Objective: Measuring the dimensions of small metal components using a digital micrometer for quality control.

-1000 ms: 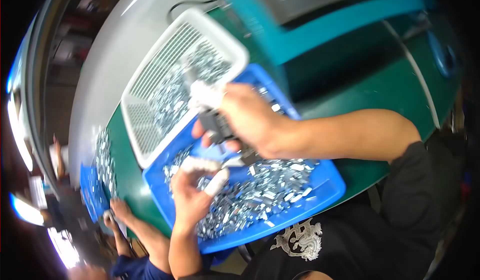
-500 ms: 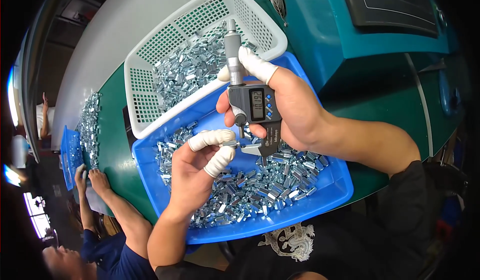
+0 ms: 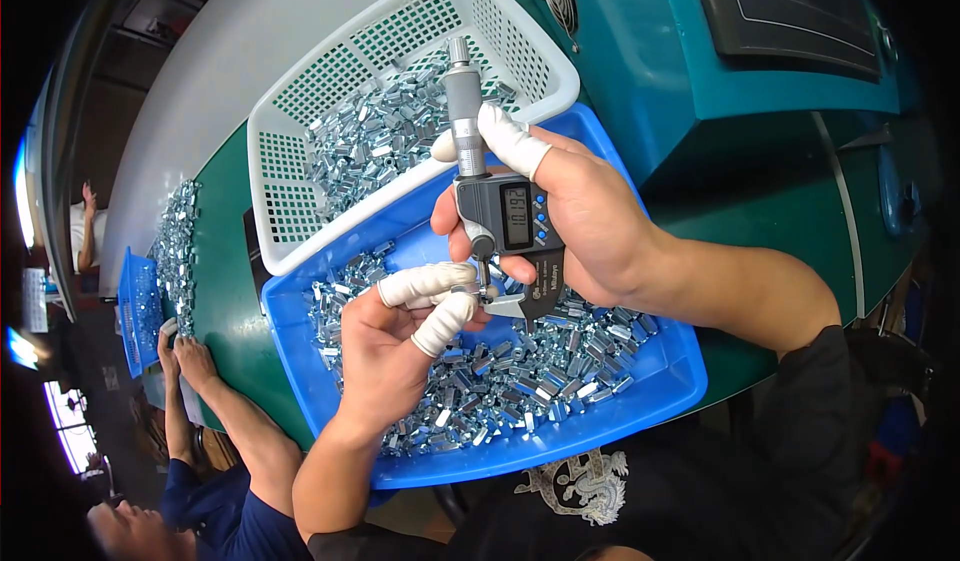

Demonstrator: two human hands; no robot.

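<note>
My right hand (image 3: 590,206) grips a digital micrometer (image 3: 483,209) upright, its thumb and a fingertip in white finger cots on the thimble. The micrometer's small display and blue buttons face me. My left hand (image 3: 385,361), also in white finger cots, pinches a small silvery metal piece (image 3: 481,285) between thumb and forefinger. That piece is at the micrometer's jaw gap, partly hidden by the fingertips; whether both jaws touch it I cannot tell. Below both hands is a blue plastic bin (image 3: 685,381) holding many hexagonal metal spacers (image 3: 510,386).
A white perforated basket (image 3: 262,186) of similar spacers rests against the bin's far side. At right stands a teal machine (image 3: 650,81) with a dark panel. To the left, a co-worker's hands (image 3: 195,361) are beside a pile of spacers (image 3: 178,251) and a small blue basket (image 3: 132,311) on the green table (image 3: 225,291).
The metal piece in my left hand has gone from beside the micrometer's jaws into their gap. The micrometer has shifted slightly downward. The co-worker's hands have moved a little.
</note>
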